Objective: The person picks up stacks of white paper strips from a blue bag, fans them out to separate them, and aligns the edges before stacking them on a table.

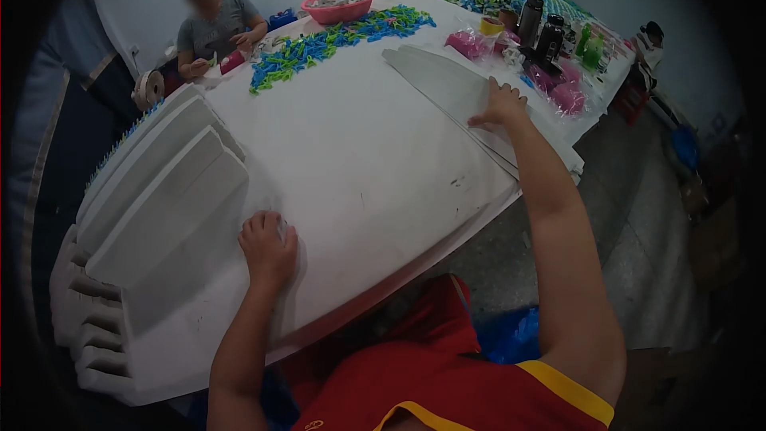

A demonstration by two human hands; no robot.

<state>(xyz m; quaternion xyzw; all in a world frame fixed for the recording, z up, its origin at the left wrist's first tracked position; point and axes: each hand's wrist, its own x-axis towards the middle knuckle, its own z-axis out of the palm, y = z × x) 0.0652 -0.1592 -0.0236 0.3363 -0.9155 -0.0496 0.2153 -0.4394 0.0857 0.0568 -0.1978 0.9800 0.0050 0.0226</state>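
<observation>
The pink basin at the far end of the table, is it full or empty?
Full. The pink basin is heaped above its rim with small pale pieces; what they are is too small to tell.

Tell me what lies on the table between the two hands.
In the head view, only bare white table top lies between the left hand by the stacked white sheets and the right hand on the flat white strips.

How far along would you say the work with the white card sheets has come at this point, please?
Done: stepped stacks of white cards stand piled at the table's left. In hand: the right hand presses flat on a fanned pile of white sheets; the left hand is curled on the table. Left: the heap of blue and green clips lies unsorted.
</observation>
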